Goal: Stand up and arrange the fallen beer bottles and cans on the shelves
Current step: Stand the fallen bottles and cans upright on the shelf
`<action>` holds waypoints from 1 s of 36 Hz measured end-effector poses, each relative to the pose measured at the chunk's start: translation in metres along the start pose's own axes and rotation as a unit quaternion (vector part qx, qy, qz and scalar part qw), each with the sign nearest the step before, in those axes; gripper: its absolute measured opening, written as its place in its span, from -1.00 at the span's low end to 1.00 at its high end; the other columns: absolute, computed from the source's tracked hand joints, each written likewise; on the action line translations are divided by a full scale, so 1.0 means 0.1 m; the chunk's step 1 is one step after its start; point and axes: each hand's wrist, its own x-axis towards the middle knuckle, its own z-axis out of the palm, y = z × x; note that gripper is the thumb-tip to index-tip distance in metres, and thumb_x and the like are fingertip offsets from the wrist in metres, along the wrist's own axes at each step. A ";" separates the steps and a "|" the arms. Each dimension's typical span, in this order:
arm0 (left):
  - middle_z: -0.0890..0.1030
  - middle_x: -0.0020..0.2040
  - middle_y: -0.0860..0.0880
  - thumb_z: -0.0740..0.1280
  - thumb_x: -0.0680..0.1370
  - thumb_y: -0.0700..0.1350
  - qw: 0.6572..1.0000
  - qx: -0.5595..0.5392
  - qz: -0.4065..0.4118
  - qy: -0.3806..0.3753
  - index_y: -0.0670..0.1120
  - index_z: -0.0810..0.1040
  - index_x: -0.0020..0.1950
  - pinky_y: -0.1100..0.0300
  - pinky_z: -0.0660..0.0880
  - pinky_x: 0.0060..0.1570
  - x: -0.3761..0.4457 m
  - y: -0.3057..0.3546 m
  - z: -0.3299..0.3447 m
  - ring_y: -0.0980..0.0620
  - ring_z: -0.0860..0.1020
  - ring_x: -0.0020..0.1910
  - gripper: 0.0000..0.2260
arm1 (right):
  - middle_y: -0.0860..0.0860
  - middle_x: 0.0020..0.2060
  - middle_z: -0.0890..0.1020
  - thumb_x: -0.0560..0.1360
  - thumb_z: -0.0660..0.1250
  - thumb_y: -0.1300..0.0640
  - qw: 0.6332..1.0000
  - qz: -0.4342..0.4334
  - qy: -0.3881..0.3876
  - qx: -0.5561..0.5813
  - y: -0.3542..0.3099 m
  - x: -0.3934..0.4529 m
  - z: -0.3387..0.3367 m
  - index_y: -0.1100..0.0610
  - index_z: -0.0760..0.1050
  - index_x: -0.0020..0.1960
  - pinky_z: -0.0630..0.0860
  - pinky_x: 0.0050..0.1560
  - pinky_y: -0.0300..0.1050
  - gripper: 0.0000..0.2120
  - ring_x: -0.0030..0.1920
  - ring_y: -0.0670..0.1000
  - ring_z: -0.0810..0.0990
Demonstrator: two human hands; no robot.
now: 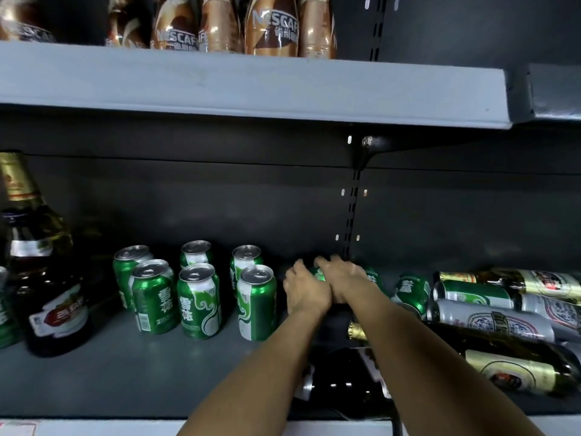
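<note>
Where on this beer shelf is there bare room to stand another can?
Bare shelf floor lies in front of the upright green cans, between the standing brown bottle and the forearms. A narrower gap sits between the bottle and the cans. Right of the hands, fallen cans and lying bottles crowd the shelf.

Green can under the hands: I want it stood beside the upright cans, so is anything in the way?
Nothing visible: bare shelf lies between the green can and the upright cans.
</note>
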 end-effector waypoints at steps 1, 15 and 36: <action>0.25 0.48 -0.18 0.18 0.56 -0.21 1.000 -0.010 -0.011 -0.005 -0.13 0.15 0.54 0.04 0.22 0.40 0.01 -0.02 -0.01 -0.20 0.24 0.44 -0.46 | 0.13 0.34 0.33 0.50 0.33 0.09 1.000 -0.008 0.017 0.023 0.02 -0.01 -0.03 -0.03 0.21 0.45 0.45 0.19 0.08 -0.43 0.28 0.24 0.45; 0.53 0.22 -0.19 0.18 0.55 -0.27 0.995 -0.080 -0.051 0.025 -0.19 0.37 0.28 0.14 0.39 0.13 0.02 -0.13 -0.05 -0.16 0.48 0.21 -0.71 | 0.08 0.40 0.42 0.45 0.42 -0.17 0.967 -0.017 0.067 0.245 0.06 0.01 -0.24 0.04 0.15 0.51 0.40 0.22 -0.10 -0.23 0.34 0.13 0.44; 0.58 -0.05 -0.18 0.22 0.47 -0.30 0.989 -0.033 0.028 -0.141 -0.09 0.45 -0.10 0.03 0.50 0.00 -0.14 -0.04 0.39 -0.15 0.54 -0.03 -0.88 | 0.05 0.14 0.58 0.50 0.35 0.03 0.984 0.166 0.017 -0.066 0.34 -0.42 0.05 0.18 0.16 0.42 0.37 -0.02 -0.07 -0.40 0.14 0.07 0.57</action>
